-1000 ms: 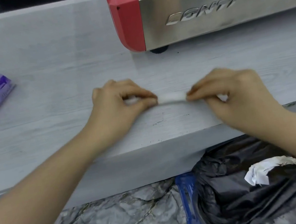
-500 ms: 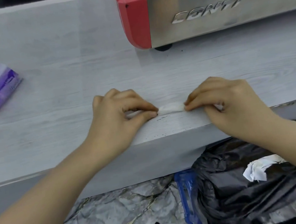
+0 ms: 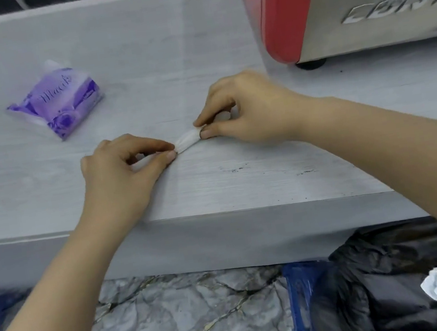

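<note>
A small white tissue point(image 3: 187, 142), bunched into a narrow strip, lies on the pale grey wood-grain counter point(image 3: 215, 188). My left hand point(image 3: 117, 180) pinches its near-left end between thumb and forefinger. My right hand point(image 3: 248, 109) pinches the far-right end the same way. The strip runs at a slant between the two pinches, and most of the tissue is hidden inside my fingers.
A purple tissue pack point(image 3: 57, 101) lies on the counter to the far left. A steel machine with a red side panel point(image 3: 343, 2) stands at the back right. Below the counter edge are a black bin bag point(image 3: 400, 288) holding white paper, a blue object point(image 3: 303, 305), and marble floor.
The view has swung left, so the machine sits further right and the purple pack nearer the centre. The tissue strip, level before, now slants, with my right hand farther back than my left.
</note>
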Demonstrator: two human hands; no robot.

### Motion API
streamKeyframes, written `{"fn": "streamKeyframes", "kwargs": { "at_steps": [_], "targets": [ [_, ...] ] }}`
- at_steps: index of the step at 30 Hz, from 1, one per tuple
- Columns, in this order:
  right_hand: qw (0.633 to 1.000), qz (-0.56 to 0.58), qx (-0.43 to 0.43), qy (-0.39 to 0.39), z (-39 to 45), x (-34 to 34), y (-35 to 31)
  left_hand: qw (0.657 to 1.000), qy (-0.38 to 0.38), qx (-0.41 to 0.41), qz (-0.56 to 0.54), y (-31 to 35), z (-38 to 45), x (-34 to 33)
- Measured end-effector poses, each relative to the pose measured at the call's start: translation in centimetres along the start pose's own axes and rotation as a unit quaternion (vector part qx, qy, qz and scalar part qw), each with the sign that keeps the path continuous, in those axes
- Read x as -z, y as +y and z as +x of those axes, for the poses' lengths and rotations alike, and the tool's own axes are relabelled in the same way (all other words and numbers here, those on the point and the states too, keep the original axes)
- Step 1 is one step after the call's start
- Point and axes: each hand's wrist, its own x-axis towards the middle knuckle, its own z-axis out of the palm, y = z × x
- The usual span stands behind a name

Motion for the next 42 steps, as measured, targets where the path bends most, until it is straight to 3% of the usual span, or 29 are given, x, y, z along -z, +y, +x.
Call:
{"fn": "streamKeyframes", "kwargs": {
  "at_steps": [14, 18, 42],
  "targets": [
    [0.992, 0.053, 0.066, -0.094, 2.1, 0.1, 0.3, 0.993, 0.102, 0.064, -0.006, 3.1, -4.1, -2.4],
    [0.991, 0.061, 0.077, -0.091, 0.4, 0.8, 1.2, 0.988, 0.127, 0.083, -0.018, 5.0, -5.3, -4.0],
    [0.994, 0.035, 0.088, -0.045, -14.7, 8.8, 8.3, 0.992, 0.110, 0.060, -0.029, 17.8, -10.2, -15.3]
  ]
}}
